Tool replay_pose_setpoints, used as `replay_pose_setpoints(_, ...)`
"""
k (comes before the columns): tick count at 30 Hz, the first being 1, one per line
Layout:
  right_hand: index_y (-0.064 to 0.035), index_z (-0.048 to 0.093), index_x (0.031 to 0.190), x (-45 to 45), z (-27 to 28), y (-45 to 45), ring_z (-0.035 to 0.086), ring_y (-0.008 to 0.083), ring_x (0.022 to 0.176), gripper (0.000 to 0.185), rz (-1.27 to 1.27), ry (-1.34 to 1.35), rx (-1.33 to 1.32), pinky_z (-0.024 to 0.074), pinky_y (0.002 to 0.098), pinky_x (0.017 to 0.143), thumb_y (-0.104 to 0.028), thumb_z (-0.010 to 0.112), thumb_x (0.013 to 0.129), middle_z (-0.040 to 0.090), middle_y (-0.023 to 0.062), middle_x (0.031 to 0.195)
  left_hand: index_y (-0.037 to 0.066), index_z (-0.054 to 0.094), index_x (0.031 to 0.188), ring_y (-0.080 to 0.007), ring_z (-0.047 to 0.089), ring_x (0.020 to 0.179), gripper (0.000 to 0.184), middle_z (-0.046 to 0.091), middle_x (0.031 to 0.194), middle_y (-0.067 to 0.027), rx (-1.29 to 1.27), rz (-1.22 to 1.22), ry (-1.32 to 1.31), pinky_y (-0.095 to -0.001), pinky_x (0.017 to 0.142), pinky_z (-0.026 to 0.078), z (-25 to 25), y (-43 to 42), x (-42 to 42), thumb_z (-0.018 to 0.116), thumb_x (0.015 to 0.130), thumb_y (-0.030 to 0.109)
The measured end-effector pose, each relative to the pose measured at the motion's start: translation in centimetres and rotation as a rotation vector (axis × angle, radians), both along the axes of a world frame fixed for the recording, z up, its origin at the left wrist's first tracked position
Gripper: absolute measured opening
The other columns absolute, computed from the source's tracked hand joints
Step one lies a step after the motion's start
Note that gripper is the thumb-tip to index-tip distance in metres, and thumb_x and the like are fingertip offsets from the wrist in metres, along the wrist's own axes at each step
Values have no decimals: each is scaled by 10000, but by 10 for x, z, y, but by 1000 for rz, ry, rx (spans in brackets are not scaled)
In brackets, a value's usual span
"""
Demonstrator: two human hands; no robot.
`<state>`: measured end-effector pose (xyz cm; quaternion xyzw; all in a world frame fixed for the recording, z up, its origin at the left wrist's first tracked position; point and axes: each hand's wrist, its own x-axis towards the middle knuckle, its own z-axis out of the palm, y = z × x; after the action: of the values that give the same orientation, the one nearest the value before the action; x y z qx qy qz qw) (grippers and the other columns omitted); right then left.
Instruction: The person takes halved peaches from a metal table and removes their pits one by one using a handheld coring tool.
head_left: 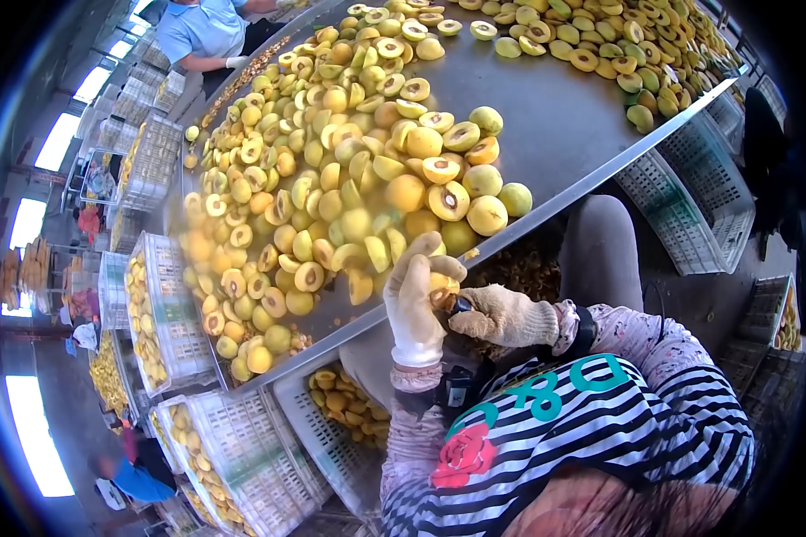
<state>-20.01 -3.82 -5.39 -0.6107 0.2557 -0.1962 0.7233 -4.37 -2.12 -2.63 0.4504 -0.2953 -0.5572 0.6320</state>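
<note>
The gloved left hand pinches a piece of fruit just off the near edge of the metal surface, while the right hand curls its fingers around a small dark tool touching or just beside it, a grip that probably lets one hand steady the fruit against the other. The heap of fruit, mostly halved, lies just beyond on the surface, probably for easy reach, and a white crate holding more stands below the near edge, to the left.
</note>
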Motion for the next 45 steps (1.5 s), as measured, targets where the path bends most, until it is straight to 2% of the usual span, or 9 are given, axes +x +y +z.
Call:
replay_pose_setpoints(8,-84,584,854,3,-3,9,451,99,464,337,-8,44,-1,332,253,421,-387,590,1000,543,10,684,-54,669,1194,-193,684,782,307,718,842,-123,39,-392,-9,-297,745,549,7,-7,24,558,988,144)
replay_pose_setpoints(12,-87,521,880,-11,8,6,392,50,438,371,380,-193,942,311,194,379,-430,588,1004,398,-54,592,-56,637,1225,-206,663,784,312,701,914,-124,30,-557,326,-343,779,551,-1,-8,28,525,1011,141)
replay_pose_setpoints(16,-144,512,839,-8,-16,7,375,76,401,547,640,-598,1072,324,233,353,-679,511,953,401,-66,534,-27,574,1252,-270,626,828,359,620,811,-96,68,-221,877,-418,818,544,-21,-13,-3,416,1061,232)
replay_pose_setpoints(19,-126,502,861,-16,-13,6,387,74,410,494,570,-613,1142,322,230,358,-601,508,999,397,-46,545,-40,550,1303,-220,658,860,306,660,921,-89,-61,57,-54,-342,814,573,-19,10,20,455,1040,82)
replay_pose_setpoints(22,-136,482,759,-3,15,10,358,90,378,475,-54,346,571,281,247,347,-526,514,1027,417,-27,549,-79,591,1253,-211,681,863,320,705,993,-169,-242,284,-553,-306,793,556,13,54,54,405,1020,39)
replay_pose_setpoints(27,-144,446,716,-13,-13,13,329,79,363,503,41,60,754,256,243,328,-545,536,1007,407,-32,555,11,719,1097,-360,676,912,343,708,1012,-174,-42,389,-2134,-458,912,518,19,93,150,716,904,295)
replay_pose_setpoints(32,-142,527,827,-31,6,19,373,83,410,485,12,167,503,292,267,355,-600,537,986,445,-33,618,17,730,1063,-420,667,1001,378,713,1069,-229,673,171,-1693,-462,900,519,-9,27,143,649,944,367)
replay_pose_setpoints(38,-162,519,910,-43,-11,14,350,72,447,416,-7,142,523,275,260,386,-569,516,1000,421,-57,641,34,590,1026,-122,604,806,232,664,932,-48,171,84,-811,-282,744,524,-102,-5,184,754,914,156)
replay_pose_setpoints(45,-157,492,845,-38,19,22,371,82,472,349,-63,-24,336,291,255,422,-450,541,1029,418,-55,630,38,592,1144,-192,590,1002,304,586,1086,-60,-185,240,-564,-337,891,531,-18,24,80,705,863,69)
